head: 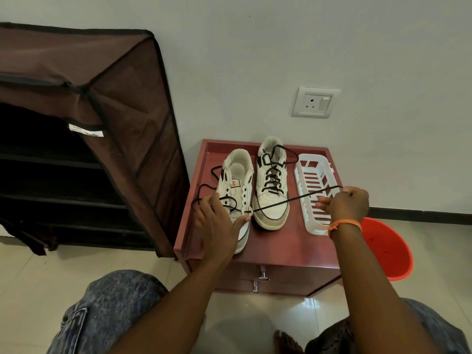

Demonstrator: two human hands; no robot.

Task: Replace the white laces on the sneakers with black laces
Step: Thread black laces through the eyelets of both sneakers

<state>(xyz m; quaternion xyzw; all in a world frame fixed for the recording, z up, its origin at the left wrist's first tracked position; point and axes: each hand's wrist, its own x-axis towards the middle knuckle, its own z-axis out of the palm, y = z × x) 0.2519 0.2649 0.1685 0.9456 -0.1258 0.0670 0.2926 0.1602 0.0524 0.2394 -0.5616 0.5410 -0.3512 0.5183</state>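
Steadying the left sneaker (236, 185) on the red cabinet top (275, 241), the left hand (217, 221) lies over its toe with the thumb reaching toward the lowest eyelets; the fingers curve over the shoe, though whether they also pinch the lace end looping out just beyond them I cannot tell. That hold likely keeps the shoe from sliding as the black lace (293, 199) is drawn through. From the eyelets just beside the thumb the lace runs taut to the right, crossing the toe of the right sneaker (272, 200), which already appears fully laced in black. It ends in the right hand (346, 204), fingers curled and pinching it above the white basket (314, 190), pulled well away to take up slack. Only the bottom eyelets seem threaded.
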